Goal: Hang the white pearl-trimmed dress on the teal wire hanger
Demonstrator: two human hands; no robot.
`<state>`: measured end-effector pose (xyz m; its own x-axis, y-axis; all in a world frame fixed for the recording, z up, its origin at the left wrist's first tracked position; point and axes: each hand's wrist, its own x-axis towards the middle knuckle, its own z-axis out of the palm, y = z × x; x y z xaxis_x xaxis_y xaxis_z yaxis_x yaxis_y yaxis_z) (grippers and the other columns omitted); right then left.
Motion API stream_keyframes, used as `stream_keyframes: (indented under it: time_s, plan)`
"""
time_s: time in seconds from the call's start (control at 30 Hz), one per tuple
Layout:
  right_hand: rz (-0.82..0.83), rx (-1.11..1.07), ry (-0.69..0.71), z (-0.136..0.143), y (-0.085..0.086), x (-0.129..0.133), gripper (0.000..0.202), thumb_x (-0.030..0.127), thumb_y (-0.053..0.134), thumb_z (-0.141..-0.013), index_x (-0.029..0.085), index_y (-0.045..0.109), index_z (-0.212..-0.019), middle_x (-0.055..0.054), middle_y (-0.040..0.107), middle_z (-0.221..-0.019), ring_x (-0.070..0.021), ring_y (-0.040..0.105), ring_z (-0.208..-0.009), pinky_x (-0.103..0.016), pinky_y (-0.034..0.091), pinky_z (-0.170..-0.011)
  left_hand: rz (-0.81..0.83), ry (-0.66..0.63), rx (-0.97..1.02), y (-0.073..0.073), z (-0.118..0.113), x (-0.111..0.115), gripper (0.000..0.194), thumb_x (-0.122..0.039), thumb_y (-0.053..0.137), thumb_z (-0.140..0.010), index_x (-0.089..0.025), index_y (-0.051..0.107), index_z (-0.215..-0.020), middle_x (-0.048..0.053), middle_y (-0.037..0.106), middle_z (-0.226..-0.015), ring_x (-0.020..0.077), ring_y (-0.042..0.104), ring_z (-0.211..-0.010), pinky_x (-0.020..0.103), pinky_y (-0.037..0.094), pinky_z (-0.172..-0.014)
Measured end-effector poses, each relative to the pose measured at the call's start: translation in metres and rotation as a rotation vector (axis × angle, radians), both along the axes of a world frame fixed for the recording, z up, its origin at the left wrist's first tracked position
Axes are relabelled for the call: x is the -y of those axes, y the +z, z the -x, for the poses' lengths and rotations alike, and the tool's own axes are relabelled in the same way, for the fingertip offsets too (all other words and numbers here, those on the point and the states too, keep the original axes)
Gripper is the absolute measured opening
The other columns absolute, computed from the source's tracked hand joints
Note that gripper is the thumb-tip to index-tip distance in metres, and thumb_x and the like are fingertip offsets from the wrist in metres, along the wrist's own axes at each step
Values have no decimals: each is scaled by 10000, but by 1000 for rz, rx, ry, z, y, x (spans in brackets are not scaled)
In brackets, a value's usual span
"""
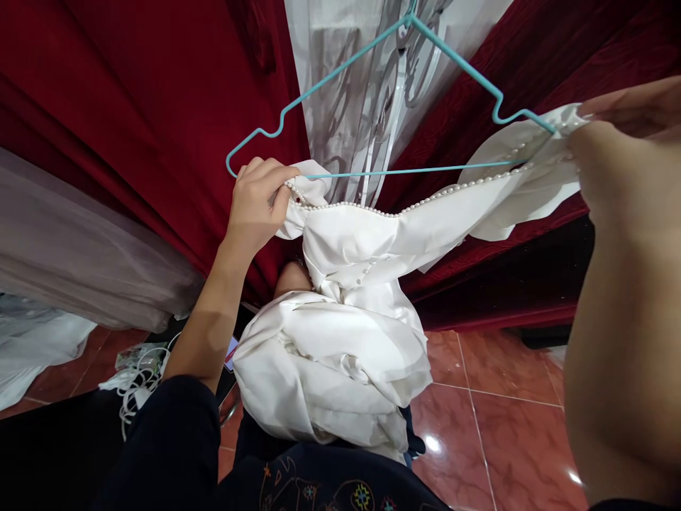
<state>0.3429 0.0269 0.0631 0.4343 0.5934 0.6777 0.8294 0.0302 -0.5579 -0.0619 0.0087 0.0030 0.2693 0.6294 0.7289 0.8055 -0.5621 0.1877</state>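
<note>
A white satin dress (351,238) with a pearl-beaded neckline is stretched across the view, its skirt (330,355) bunched over my lap. Above it hangs a thin teal hanger (343,69), whose right end pokes into the dress's right-side ruffled sleeve (494,152). My left hand (260,195) is closed on the left sleeve edge, right beside the hanger's lower left corner; whether it also pinches the wire I cannot tell. At the upper right, my right hand (611,142) is closed on the beaded sleeve at the hanger's tip. Its fingertips are partly hidden.
Dark red curtains (149,106) fall on both sides of a white metal frame (396,99). White cables (138,383) lie tangled on a black surface (58,440) at lower left. Pale sheer fabric (90,241) hangs at left. Red tiles (511,426) cover the floor.
</note>
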Motion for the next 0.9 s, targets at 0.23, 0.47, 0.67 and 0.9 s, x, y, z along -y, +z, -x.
stream_keyframes:
  time_s: [0.23,0.47,0.67,0.9]
  plan:
    - [404,-81,88,-4,-25,33,422,-127,657,-609,224,840,-754,-25,665,-570,-67,460,-424,-261,312,-462,29,-10,34,-3,-5,-1,246,-157,529,-985,-264,741,-1049,47,722,-1000,268,642,-995,438,530,-984]
    - [-45,96,685,43,-37,59,332,174,631,-839,239,848,-1082,-73,773,-900,-137,667,-710,-293,504,-646,0,-45,27,-7,-10,-2,255,-114,534,-967,-232,743,-1053,49,709,-981,252,644,-965,408,532,-937]
    - [-123,215,645,67,-48,25,321,248,590,-927,145,811,-1134,-66,768,-884,-116,677,-710,-253,533,-677,-66,-15,16,-6,0,0,251,-152,515,-1016,-230,744,-1080,44,703,-985,252,638,-986,427,509,-994]
    - [29,156,650,57,-52,30,252,264,628,-933,141,791,-1080,-81,770,-891,-129,682,-710,-253,496,-645,-104,30,129,-11,-2,4,250,-207,568,-1028,-291,792,-1101,88,665,-1238,308,565,-1241,503,465,-1108]
